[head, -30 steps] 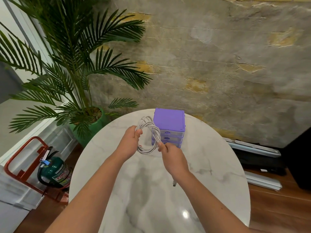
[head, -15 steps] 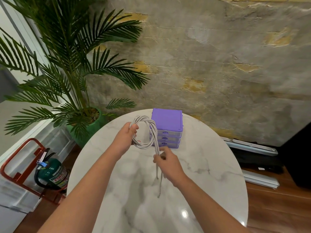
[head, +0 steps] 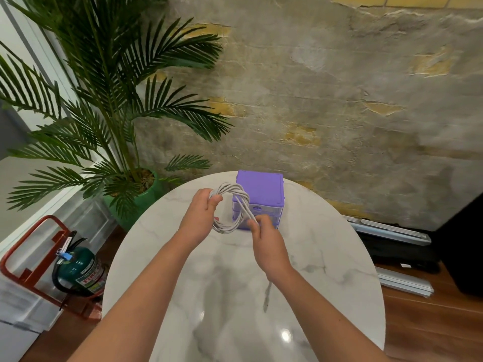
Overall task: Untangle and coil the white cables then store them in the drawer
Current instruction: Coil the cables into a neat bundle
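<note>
A white cable (head: 230, 226) is wound into a loop of several turns, held above the round marble table (head: 326, 257). My left hand (head: 200, 218) grips the loop at its upper left side. My right hand (head: 266, 239) pinches a strand that crosses the loop diagonally. The cable's loose tail (head: 267, 296) hangs below my right wrist over the tabletop. Just behind the loop stands a small purple drawer unit (head: 261, 189) with its stacked drawers closed; the loop hides part of its front.
A potted palm in a green pot (head: 141, 197) stands left of the table. A green fire extinguisher (head: 78, 270) in a red stand sits on the floor at lower left. A rough wall rises behind; metal rails (head: 392, 231) lie on the floor at right.
My right hand has risen from near the tabletop toward the loop, carrying the strand up across it. The hanging tail is shorter. My left hand keeps its hold on the loop.
</note>
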